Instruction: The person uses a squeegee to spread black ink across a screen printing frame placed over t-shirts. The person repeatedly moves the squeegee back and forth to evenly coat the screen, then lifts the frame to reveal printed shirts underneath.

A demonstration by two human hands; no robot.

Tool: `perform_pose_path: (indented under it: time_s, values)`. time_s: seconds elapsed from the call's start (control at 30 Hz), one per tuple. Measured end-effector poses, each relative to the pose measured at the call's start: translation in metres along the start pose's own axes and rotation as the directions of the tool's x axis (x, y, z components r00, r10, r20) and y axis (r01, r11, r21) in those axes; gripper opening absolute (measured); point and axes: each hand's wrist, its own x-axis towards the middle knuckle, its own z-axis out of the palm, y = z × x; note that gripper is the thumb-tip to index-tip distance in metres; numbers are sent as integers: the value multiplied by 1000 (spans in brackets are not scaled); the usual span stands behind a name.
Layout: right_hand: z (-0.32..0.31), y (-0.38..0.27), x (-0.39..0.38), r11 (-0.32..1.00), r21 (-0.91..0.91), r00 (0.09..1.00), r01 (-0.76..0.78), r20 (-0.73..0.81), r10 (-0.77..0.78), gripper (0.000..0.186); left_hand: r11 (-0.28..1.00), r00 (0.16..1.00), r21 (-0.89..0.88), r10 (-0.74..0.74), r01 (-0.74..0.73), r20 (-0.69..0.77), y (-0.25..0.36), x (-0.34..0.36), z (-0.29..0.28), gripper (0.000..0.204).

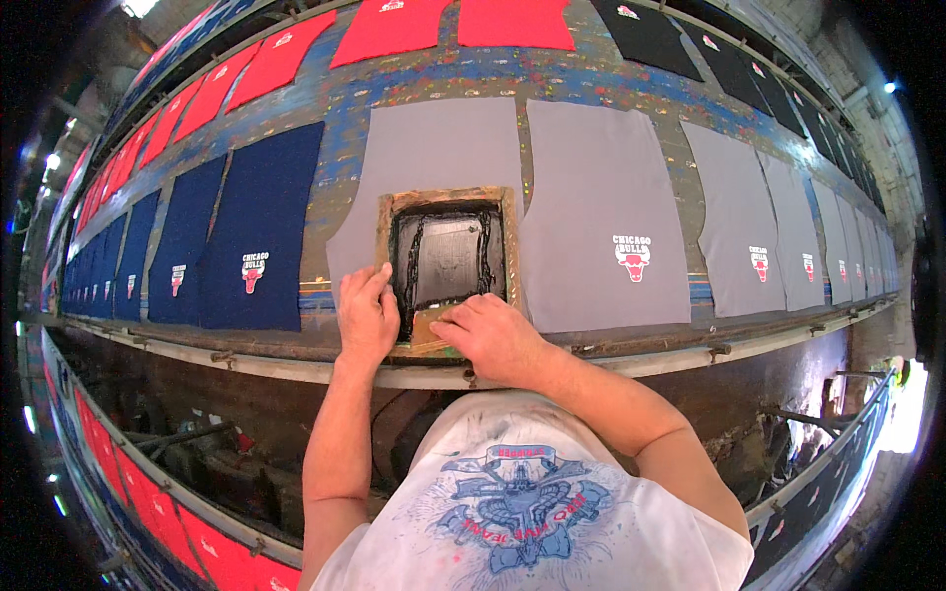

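Head view: one wooden-framed printing screen (pixel 448 264) lies flat on a grey fabric panel (pixel 434 158), its mesh smeared with black ink. The left hand (pixel 367 317) presses flat, fingers spread, on the frame's lower left corner. The right hand (pixel 493 335) lies on the frame's bottom edge with fingers curled down on it; can't tell if it's gripping anything.

Counting around the screen: to its right at least five more grey panels, the nearest (pixel 601 222) with a red and white print. To its left roughly six navy panels, the closest (pixel 258 236) printed too. Beyond the screen, a row of red panels (pixel 389 28) and black ones (pixel 645 34).

The table (pixel 345 98) is long, paint-splattered blue and worn, with a metal rail (pixel 631 360) along the near edge. Room looks like a dim workshop.
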Motion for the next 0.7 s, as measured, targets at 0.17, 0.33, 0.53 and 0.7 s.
perform_pose_path:
  time_s: [0.17, 0.33, 0.53, 0.7]
  values:
    - [-21, 48, 38, 983, 170, 994, -74, 95, 59, 42, 1000, 1000, 28, -13, 14, -19, -2, -1, 4, 36]
    - [-17, 87, 84, 985, 45, 976, -168, -133, 172, 47, 999, 997, -35, 11, -14, -77, -8, -6, 15, 38]
    - [0, 39, 50, 987, -63, 988, -146, -51, 143, 51, 982, 994, -186, -54, 35, -97, -14, -12, 24, 39]
    - [7, -18, 16, 990, -43, 991, -133, 7, 134, 51, 952, 990, -295, -111, 79, -91, -17, -11, 23, 40]
